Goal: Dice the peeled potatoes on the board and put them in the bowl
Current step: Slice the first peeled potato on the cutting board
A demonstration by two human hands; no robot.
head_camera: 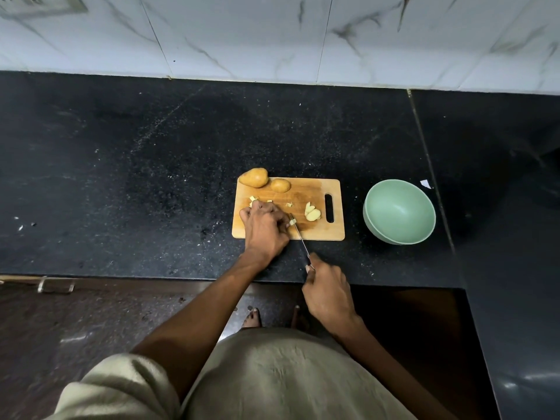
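Here the left hand [263, 227] holds potato pieces [292, 222] on the wooden cutting board [312, 192], fingers curled; the right hand [327, 291] grips the knife [300, 236].

No readable text, label, brand, number or sign shows on anything in the head view.

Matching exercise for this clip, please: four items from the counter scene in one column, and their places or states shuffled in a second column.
1. bowl
2. whole potatoes
3. knife
4. potato slices

A. far left corner of the board
B. gripped by the right hand
C. empty, right of the board
D. beside the board's handle slot

Pairs: 1-C, 2-A, 3-B, 4-D
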